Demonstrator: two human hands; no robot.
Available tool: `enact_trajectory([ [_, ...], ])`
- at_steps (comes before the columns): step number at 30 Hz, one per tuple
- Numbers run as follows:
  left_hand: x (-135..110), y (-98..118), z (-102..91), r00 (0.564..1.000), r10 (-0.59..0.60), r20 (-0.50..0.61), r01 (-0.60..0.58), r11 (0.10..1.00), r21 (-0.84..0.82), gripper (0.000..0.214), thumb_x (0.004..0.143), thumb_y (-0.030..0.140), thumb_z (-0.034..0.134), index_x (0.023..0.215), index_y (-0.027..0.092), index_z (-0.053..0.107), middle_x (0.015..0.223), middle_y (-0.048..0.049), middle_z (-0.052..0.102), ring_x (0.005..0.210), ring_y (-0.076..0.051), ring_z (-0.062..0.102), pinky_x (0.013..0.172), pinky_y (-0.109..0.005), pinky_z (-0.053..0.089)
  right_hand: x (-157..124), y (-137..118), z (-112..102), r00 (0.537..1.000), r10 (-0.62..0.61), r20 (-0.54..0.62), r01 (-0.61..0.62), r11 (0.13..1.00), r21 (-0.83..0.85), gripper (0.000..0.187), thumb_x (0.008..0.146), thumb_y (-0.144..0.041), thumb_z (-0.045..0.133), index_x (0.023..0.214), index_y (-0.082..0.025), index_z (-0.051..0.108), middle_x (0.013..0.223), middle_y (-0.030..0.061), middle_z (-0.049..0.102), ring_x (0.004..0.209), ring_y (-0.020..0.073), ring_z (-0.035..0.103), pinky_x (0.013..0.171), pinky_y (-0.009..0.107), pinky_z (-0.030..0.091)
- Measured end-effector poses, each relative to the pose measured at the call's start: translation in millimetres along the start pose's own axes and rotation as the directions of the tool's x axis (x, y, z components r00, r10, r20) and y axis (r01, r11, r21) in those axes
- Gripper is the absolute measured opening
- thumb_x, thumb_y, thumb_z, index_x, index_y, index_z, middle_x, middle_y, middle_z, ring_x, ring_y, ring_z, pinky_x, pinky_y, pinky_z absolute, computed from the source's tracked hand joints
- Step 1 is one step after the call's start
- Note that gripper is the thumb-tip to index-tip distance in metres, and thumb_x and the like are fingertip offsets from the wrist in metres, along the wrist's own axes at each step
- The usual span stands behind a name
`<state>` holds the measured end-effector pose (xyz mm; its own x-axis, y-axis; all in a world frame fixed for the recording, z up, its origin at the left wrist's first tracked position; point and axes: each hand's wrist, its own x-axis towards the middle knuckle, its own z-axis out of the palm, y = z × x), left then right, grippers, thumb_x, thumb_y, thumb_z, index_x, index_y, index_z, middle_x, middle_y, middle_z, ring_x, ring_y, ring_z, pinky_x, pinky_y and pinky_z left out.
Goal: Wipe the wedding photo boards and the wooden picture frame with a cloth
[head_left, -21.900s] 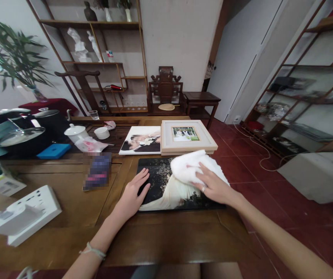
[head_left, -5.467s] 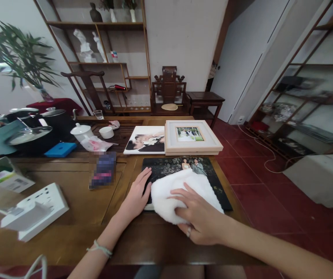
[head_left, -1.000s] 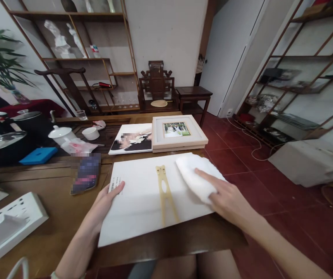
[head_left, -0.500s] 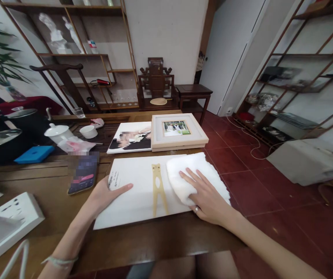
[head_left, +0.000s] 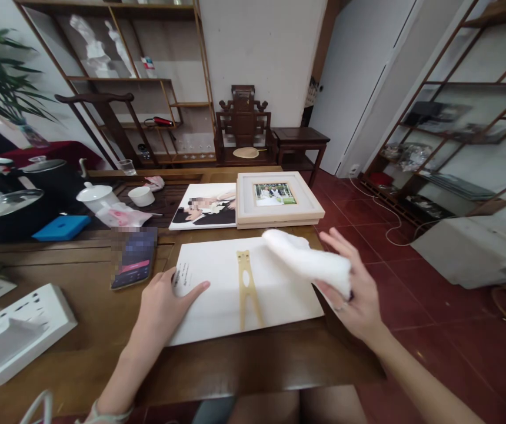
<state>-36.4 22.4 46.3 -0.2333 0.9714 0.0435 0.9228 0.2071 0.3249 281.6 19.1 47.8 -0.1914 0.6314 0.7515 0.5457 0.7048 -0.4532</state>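
Observation:
A white photo panel (head_left: 211, 315) lies back side up near the table's front edge, with small print along its left side. Fixed to its middle is a tan A-shaped stand (head_left: 246, 280) with two legs. At the panel's left edge, my left hand (head_left: 162, 303) holds on, thumb flat across the top and fingers along the side. My right hand (head_left: 361, 297) grips a folded white towel (head_left: 308, 262) by its right end, thumb below. The towel is tilted over the panel's right part; whether its lower side touches cannot be made out.
Behind the panel are a photo print (head_left: 204, 206) and a light wooden picture frame (head_left: 317, 213). Leftward stand a phone (head_left: 136, 259), a blue box (head_left: 61, 228), a white teapot (head_left: 96, 195) and a white power strip (head_left: 36, 338). The table edge (head_left: 368, 365) ends at right.
My right hand has lifted the towel's right side off the panel and turned to grip its end, uncovering the panel's right corner. The left hand stays at the left edge.

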Motion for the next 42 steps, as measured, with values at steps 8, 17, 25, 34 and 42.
enact_trajectory([
  [8,-7.4,-2.7,13.6,0.996,0.063,-0.064,-0.06,0.997,0.055,0.075,0.075,0.066,0.048,0.115,0.003,0.054,0.107,-0.0218,0.061,0.105,-0.036,0.055,0.09,-0.039,0.041,-3.3,5.9,-0.6,0.975,-0.059,0.217,0.11,0.966,-0.233,0.014,0.078,-0.024,0.064,0.07,-0.019,0.054,0.145,0.0113,0.035,0.136,0.0379,0.019,0.103,0.069,0.016],
  [17,-2.5,-14.3,33.6,0.958,0.229,-0.176,-0.207,0.969,0.131,0.074,0.078,0.066,0.044,0.11,0.002,0.059,0.1,-0.0212,0.058,0.101,-0.036,0.051,0.09,-0.046,0.042,-18.0,3.8,20.4,0.762,-0.077,0.643,0.295,0.925,-0.239,0.022,0.059,0.002,0.045,0.057,-0.016,0.056,0.144,0.0147,0.038,0.136,0.0319,0.024,0.109,0.06,0.018],
  [25,12.0,-24.7,50.3,0.87,0.477,-0.124,-0.483,0.876,-0.02,0.062,0.09,0.055,0.029,0.129,0.011,0.047,0.143,-0.0194,0.037,0.136,-0.035,0.026,0.105,-0.051,0.032,-26.6,0.1,26.0,0.823,-0.072,0.563,0.266,0.925,-0.271,0.023,0.056,0.0,0.046,0.065,-0.017,0.06,0.131,0.016,0.051,0.123,0.0304,0.044,0.102,0.05,0.037],
  [34,10.0,-28.0,46.0,0.898,0.437,-0.057,-0.441,0.886,-0.144,0.057,0.091,0.048,0.033,0.133,0.01,0.045,0.146,-0.0157,0.036,0.14,-0.028,0.02,0.111,-0.047,0.024,-7.4,6.7,27.9,0.737,-0.066,0.673,0.279,0.936,-0.214,0.007,0.069,-0.01,0.054,0.065,-0.016,0.057,0.146,0.0168,0.032,0.137,0.0377,0.017,0.107,0.062,0.017],
  [42,12.1,-25.8,44.0,0.9,0.434,-0.032,-0.434,0.887,-0.159,0.056,0.09,0.045,0.039,0.133,0.01,0.044,0.147,-0.0144,0.035,0.14,-0.027,0.017,0.112,-0.047,0.022,-20.0,34.7,19.7,0.942,-0.119,0.314,0.24,0.891,-0.384,0.01,0.073,-0.01,0.049,0.069,-0.018,0.053,0.104,0.0229,0.064,0.119,0.0349,0.05,0.087,0.049,0.051],
])
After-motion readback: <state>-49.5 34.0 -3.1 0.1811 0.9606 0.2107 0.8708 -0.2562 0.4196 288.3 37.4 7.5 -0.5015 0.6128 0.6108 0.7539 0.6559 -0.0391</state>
